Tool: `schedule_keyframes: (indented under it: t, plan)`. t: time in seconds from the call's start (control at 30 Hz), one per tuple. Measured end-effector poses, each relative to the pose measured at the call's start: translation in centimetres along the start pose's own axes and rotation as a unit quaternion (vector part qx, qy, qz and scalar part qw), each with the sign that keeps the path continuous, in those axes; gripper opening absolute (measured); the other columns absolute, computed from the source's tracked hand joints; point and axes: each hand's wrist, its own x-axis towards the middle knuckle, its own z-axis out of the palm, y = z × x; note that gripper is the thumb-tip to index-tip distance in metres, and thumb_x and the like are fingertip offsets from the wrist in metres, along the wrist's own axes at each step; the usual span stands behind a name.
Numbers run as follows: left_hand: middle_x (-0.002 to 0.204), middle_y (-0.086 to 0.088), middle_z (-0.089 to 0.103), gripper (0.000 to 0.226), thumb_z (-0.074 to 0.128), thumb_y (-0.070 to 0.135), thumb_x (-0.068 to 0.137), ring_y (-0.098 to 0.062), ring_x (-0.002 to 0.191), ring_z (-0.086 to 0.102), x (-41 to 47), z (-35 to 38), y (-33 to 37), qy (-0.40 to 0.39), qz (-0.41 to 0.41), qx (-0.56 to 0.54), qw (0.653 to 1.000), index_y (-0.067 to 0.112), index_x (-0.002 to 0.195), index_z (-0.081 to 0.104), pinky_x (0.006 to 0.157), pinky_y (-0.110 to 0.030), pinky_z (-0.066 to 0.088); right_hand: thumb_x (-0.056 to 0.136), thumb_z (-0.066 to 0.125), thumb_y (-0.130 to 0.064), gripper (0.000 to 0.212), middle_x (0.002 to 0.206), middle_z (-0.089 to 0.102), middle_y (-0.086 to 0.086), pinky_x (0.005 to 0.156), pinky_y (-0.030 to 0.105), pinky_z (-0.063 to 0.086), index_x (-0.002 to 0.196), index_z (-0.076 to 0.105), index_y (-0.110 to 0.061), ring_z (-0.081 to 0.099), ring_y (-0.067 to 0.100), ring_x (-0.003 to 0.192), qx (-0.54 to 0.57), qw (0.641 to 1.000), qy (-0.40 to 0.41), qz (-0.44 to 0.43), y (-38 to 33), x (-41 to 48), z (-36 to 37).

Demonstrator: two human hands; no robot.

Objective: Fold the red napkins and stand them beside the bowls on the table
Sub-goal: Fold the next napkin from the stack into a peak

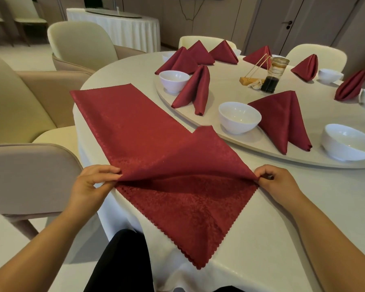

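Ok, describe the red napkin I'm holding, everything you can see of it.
The napkin is dark red cloth with a faint woven pattern and zigzag-cut edges. It lies spread as a long band on the white tablecloth, running from the far left toward you, its near corner by the table's edge. One part is folded over into a triangular flap, raised slightly so a shadowed pocket shows beneath. Your left hand pinches the fold's left end, your right hand its right end.

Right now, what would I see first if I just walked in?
The big red napkin spread at the near edge of the table, with the left hand and right hand pinching its raised fold. Behind it, folded napkins stand beside white bowls on the turntable.
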Motion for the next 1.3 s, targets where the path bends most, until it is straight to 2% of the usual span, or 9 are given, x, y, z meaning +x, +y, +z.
schedule_keyframes:
  t: [0.23, 0.33, 0.43, 0.6, 0.67, 0.77, 0.93, 1.13, 1.3]
  plan:
    - [0.079, 0.044, 0.058, 0.079, 0.060, -0.016, 0.076, 0.021, 0.087, 0.048, -0.2, 0.3, 0.1, 0.021, -0.024, -0.031, 0.999, 0.060, 0.055, 0.061, 0.082, 0.002, 0.032, 0.078, 0.045, 0.024, 0.046, 0.074, 0.060, -0.001, 0.061, 0.001, 0.042, 0.061, 0.059, -0.017, 0.057, -0.010, 0.059, 0.040, 0.999, 0.003, 0.001, 0.3, -0.2, -0.1]
    - [0.088, 0.050, 0.053, 0.055, 0.061, 0.012, 0.076, 0.024, 0.093, 0.045, 0.0, 0.3, 1.9, 0.025, 0.021, 0.000, 0.999, 0.067, 0.067, 0.059, 0.087, 0.002, 0.029, 0.078, 0.043, 0.024, 0.047, 0.075, 0.060, 0.001, 0.061, 0.003, 0.043, 0.062, 0.059, -0.017, 0.057, -0.008, 0.059, 0.038, 0.999, -0.007, -0.004, 0.4, -0.2, -0.1]
    - [0.101, 0.049, 0.051, 0.033, 0.044, 0.033, 0.074, 0.016, 0.105, 0.045, -0.4, 1.6, 4.7, -0.006, 0.111, 0.045, 0.993, 0.048, 0.095, 0.064, 0.100, -0.026, 0.032, 0.078, 0.043, 0.024, 0.047, 0.075, 0.060, 0.001, 0.062, 0.003, 0.043, 0.063, 0.059, -0.017, 0.057, -0.008, 0.059, 0.034, 0.999, -0.008, -0.008, 0.6, -0.2, -0.1]
    - [0.131, 0.001, 0.054, 0.065, 0.030, 0.057, 0.080, -0.014, 0.128, 0.040, -2.5, 6.3, 11.2, -0.127, 0.163, 0.175, 0.963, 0.019, 0.126, 0.056, 0.106, -0.040, 0.010, 0.078, 0.044, 0.023, 0.047, 0.075, 0.060, 0.000, 0.062, 0.003, 0.043, 0.063, 0.059, -0.018, 0.056, -0.009, 0.060, 0.028, 0.999, -0.009, -0.013, 0.4, -0.4, 0.0]
    - [0.152, 0.004, 0.022, 0.098, 0.004, 0.080, 0.066, -0.011, 0.141, 0.013, -3.2, 8.0, 12.6, -0.224, 0.127, 0.232, 0.938, 0.025, 0.145, 0.024, 0.109, -0.028, -0.008, 0.078, 0.044, 0.023, 0.047, 0.075, 0.059, 0.000, 0.062, 0.003, 0.043, 0.063, 0.059, -0.018, 0.056, -0.010, 0.060, 0.027, 1.000, -0.008, -0.015, 0.3, -0.4, 0.0]
    - [0.155, 0.007, -0.008, 0.103, -0.003, 0.082, 0.060, -0.008, 0.141, -0.011, -3.3, 9.8, 12.4, -0.294, 0.125, 0.315, 0.894, 0.026, 0.147, -0.006, 0.104, -0.025, -0.019, 0.078, 0.045, 0.023, 0.047, 0.076, 0.059, 0.002, 0.064, 0.003, 0.043, 0.063, 0.060, -0.019, 0.056, -0.010, 0.061, 0.020, 1.000, -0.010, -0.019, 0.4, -0.5, -0.1]
    - [0.155, 0.005, -0.013, 0.079, 0.026, 0.065, 0.089, -0.009, 0.141, -0.015, -2.7, 9.7, 10.8, -0.333, 0.128, 0.358, 0.863, 0.024, 0.147, -0.007, 0.107, -0.025, -0.017, 0.079, 0.045, 0.021, 0.046, 0.079, 0.062, -0.002, 0.067, 0.003, 0.043, 0.068, 0.063, -0.020, 0.057, -0.009, 0.064, 0.027, 0.999, -0.027, -0.005, 0.2, -0.7, -0.6]
    - [0.155, 0.009, -0.009, 0.129, -0.025, 0.087, 0.035, -0.005, 0.140, -0.012, -2.5, 9.4, 9.7, -0.352, 0.142, 0.344, 0.859, 0.028, 0.147, -0.004, 0.102, -0.022, -0.020, 0.083, 0.052, 0.012, 0.032, 0.080, 0.066, -0.002, 0.064, 0.004, 0.046, 0.078, 0.066, -0.016, 0.061, -0.007, 0.062, 0.079, 0.994, -0.054, 0.057, -0.5, -1.2, -1.8]
    - [0.155, 0.010, -0.009, 0.131, -0.036, 0.079, 0.031, 0.002, 0.136, -0.016, -2.4, 9.4, 9.2, -0.361, 0.144, 0.328, 0.861, 0.028, 0.147, -0.003, 0.103, -0.021, -0.019, 0.084, 0.058, 0.002, 0.026, 0.078, 0.072, -0.011, 0.072, 0.010, 0.048, 0.087, 0.069, -0.020, 0.064, 0.001, 0.075, 0.051, 0.986, -0.123, 0.101, -1.0, -1.1, -3.9]
